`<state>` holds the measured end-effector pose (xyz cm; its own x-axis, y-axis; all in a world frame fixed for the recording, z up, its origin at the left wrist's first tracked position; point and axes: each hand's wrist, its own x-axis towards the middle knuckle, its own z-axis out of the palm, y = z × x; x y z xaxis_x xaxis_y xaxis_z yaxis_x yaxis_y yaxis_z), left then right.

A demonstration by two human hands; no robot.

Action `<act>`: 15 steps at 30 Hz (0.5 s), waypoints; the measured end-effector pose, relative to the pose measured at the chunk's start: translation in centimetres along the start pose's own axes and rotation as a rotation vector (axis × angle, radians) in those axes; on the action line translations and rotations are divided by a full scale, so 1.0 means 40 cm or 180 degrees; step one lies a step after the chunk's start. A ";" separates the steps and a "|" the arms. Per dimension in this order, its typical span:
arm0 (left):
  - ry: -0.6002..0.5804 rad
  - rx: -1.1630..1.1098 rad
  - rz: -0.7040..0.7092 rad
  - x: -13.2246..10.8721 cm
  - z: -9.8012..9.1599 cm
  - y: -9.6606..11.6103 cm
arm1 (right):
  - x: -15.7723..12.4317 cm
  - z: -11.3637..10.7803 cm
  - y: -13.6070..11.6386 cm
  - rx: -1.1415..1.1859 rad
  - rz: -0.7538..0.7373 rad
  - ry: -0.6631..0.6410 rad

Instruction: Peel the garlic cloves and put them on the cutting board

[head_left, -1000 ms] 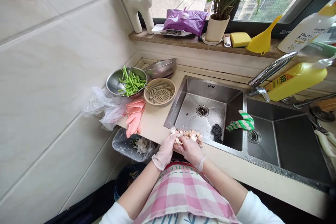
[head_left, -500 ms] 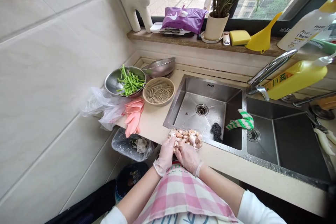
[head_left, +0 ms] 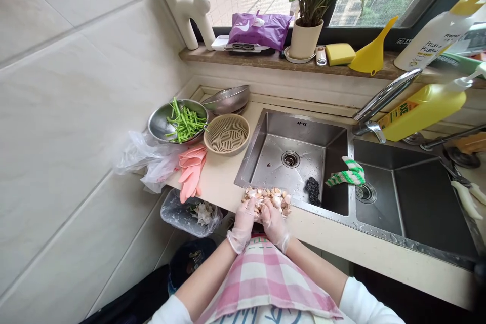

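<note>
A clear box of garlic point(head_left: 275, 200), with loose cloves and a few whole bulbs, sits on the counter at the near edge of the sink. Both hands wear thin clear gloves. At the box's near left side, my left hand point(head_left: 243, 220) has its thumb and fingers pinched over the cloves. Just right of it, my right hand point(head_left: 274, 223) is curled with its fingertips down among the garlic. The fingers of both are closed on garlic, though the exact pieces are mostly covered by the hands. A small gap separates the two hands.
Left of the sink point(head_left: 243, 174) are a plastic basket point(head_left: 228, 134), a steel bowl point(head_left: 157, 124) of green beans and pink rubber gloves point(head_left: 192, 172). Below the counter edge hangs a lined bin point(head_left: 172, 215) with peelings. A black scrubber point(head_left: 313, 191) and striped cloth point(head_left: 347, 174) lie at the sink.
My right hand has shifted slightly up and right, away from my left, over the garlic. The left hand stays nearly in place. The whole view has shifted a little.
</note>
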<state>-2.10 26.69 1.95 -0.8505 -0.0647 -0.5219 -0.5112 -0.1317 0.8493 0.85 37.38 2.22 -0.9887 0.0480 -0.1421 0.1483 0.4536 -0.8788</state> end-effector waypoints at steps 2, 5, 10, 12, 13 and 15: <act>-0.0008 0.0108 0.0057 0.005 -0.003 0.008 | 0.011 -0.003 0.003 0.0369 0.0129 0.0055; -0.0076 0.0326 0.0113 0.008 -0.007 0.017 | 0.026 -0.001 0.013 0.0731 0.0267 0.0114; -0.0162 0.0225 0.0071 0.011 -0.011 0.017 | 0.040 0.001 0.032 0.0668 0.0583 0.0117; -0.0237 -0.0054 -0.0075 0.012 -0.015 0.018 | 0.039 -0.005 0.039 0.0348 0.0579 0.0121; -0.0272 -0.0184 -0.0102 0.012 -0.018 0.019 | 0.038 -0.009 0.041 0.0166 0.0549 0.0111; -0.0294 -0.0355 -0.0045 0.012 -0.025 0.024 | 0.034 -0.019 0.043 -0.0144 0.0489 0.0099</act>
<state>-2.88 25.55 2.42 -0.8538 0.0285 -0.5198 -0.5105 -0.2414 0.8253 -0.25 38.92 0.87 -0.9548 0.1470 -0.2585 0.2974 0.4783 -0.8263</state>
